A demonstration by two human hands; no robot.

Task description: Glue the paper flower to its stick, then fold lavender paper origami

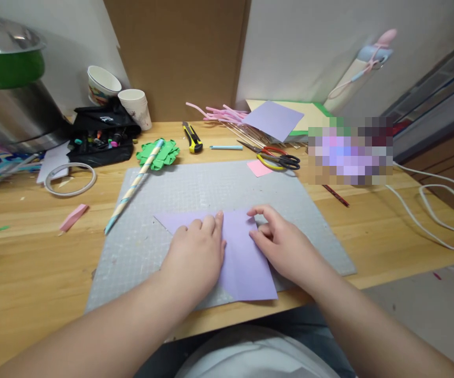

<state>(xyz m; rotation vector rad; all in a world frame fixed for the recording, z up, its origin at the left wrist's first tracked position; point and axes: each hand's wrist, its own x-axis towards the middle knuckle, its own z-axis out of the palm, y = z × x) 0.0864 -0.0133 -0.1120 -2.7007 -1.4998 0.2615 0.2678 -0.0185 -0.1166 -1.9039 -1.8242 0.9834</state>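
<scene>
A sheet of purple paper [242,262] lies on the grey cutting mat [211,184], with a pointed, folded-looking corner at its upper left. My left hand [197,249] rests on the paper, palm down, its fingers close together and pressing on the sheet. Part of the paper is hidden beneath that hand. At the sheet's right edge is my right hand [282,241], its fingers bent, with thumb and forefinger apart. The fingertips are at or just over the edge; I cannot tell whether they touch it.
Beyond the mat lie a green paper piece with a striped paper stick [134,186], a yellow utility knife [192,137], scissors [277,159] and a pink paper square [259,168]. Left are a tape roll [70,179], a black pouch [103,152] and paper cups [134,105]. White cable [419,210] coils at right.
</scene>
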